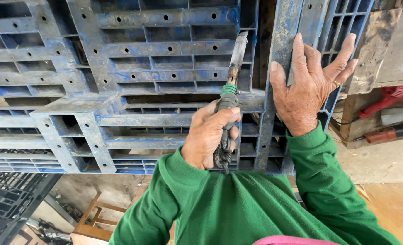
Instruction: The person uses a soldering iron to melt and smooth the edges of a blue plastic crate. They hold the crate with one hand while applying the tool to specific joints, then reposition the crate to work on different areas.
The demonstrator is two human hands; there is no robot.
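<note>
The left hand was clenched around the handle of a long heating tool, its axis running from six towards twelve o'clock, tip up against the blue plastic pallet. The right hand, at three o'clock, lay open and flat on a pallet rib, holding nothing.

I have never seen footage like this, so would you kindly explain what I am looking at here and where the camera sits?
This is one view from a camera worn on a person's head, looking down at their own two bare hands in green sleeves. Before them is a worn blue plastic pallet with a grid of ribs and holes. The left hand grips a tool with a wrapped handle, a green band and a metal rod whose tip meets the pallet. The right hand lies flat on a pallet rib. At far right lies a red power tool.
</note>
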